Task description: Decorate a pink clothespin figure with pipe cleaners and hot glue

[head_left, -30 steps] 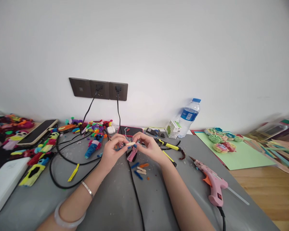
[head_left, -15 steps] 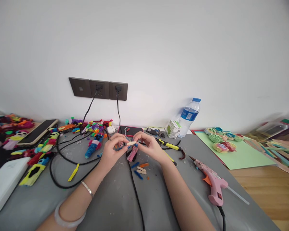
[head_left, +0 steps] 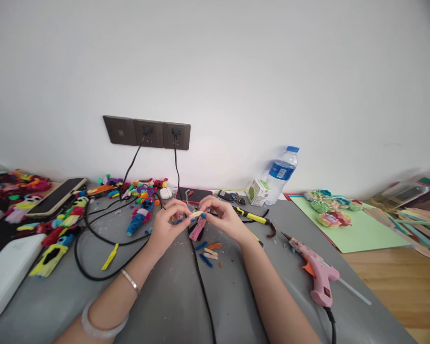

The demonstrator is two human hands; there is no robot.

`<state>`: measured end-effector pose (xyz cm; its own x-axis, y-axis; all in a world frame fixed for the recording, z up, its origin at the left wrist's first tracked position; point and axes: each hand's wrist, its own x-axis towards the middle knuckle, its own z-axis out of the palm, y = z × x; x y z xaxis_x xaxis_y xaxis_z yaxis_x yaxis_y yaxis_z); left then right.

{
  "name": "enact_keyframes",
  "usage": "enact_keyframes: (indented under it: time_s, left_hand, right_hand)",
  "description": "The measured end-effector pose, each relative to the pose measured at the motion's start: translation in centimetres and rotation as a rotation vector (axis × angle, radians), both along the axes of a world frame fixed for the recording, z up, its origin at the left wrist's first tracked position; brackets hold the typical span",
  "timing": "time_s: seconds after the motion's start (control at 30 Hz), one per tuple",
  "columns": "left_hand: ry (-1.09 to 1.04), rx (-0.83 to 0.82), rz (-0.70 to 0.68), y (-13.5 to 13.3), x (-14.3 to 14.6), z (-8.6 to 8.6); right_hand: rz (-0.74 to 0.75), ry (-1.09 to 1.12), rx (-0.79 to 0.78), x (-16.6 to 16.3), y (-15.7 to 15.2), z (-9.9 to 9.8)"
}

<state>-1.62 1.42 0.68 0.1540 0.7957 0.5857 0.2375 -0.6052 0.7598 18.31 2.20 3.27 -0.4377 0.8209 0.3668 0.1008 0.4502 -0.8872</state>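
My left hand (head_left: pixel 166 224) and my right hand (head_left: pixel 224 219) meet above the grey table (head_left: pixel 165 306), fingers pinched on the two ends of a short cream fuzzy stick (head_left: pixel 195 214). Just below the stick lies a pink fuzzy piece (head_left: pixel 197 229). Short blue, cream and orange fuzzy pieces (head_left: pixel 209 252) lie on the table under my right wrist. A black cable (head_left: pixel 200 282) runs from the wall sockets between my forearms toward me.
A pink glue gun (head_left: pixel 317 272) lies at the right, a yellow-handled tool (head_left: pixel 252 217) behind my right hand. Colourful fuzzy figures (head_left: pixel 57 234) and looped black cables fill the left. A water bottle (head_left: pixel 281 174), small carton (head_left: pixel 257 192), green sheet (head_left: pixel 358 229), phone (head_left: pixel 55 196) and white box (head_left: pixel 5 272) stand around.
Both hands keep the cream stick pinched and have shifted only slightly; my right hand's fingers have edged a little toward the left.
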Motion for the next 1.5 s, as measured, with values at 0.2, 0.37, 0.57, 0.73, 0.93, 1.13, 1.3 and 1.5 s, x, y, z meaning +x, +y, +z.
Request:
enact_keyframes:
  time_s: [0.2, 0.37, 0.57, 0.73, 0.93, 1.13, 1.3, 1.5]
  left_hand:
    - [0.002, 0.001, 0.030, -0.1, 0.0, 0.2]
    - [-0.011, -0.013, 0.038, 0.1, -0.3, -0.1]
    - [0.012, 0.022, 0.052, 0.3, -0.5, -0.2]
    - [0.039, 0.043, 0.065, 0.3, -0.4, 0.0]
    - [0.050, 0.042, 0.044, 0.4, -0.2, -0.3]
    - [0.060, 0.051, 0.026, 0.5, 0.1, -0.4]
    - [0.082, 0.057, 0.014, 0.6, 0.1, -0.6]
    - [0.053, 0.061, 0.029, 0.8, 0.0, -0.8]
  right_hand:
    - [0.015, -0.029, -0.041, 0.1, -0.1, -0.2]
    - [-0.030, 0.048, -0.073, 0.3, 0.4, -0.8]
    - [-0.362, 0.077, 0.049, 1.3, 1.8, -1.5]
    - [-0.383, -0.029, -0.073, 2.6, 0.4, 0.7]
    - [-0.636, -0.399, -0.151, 6.3, -6.6, 3.7]
    - [-1.105, -0.822, -0.531, 15.3, -13.7, -0.1]
    - [-1.089, -0.869, -0.678, 18.1, -15.8, -3.4]
    - [-1.135, -0.701, -0.693, 17.7, -15.4, -3.4]
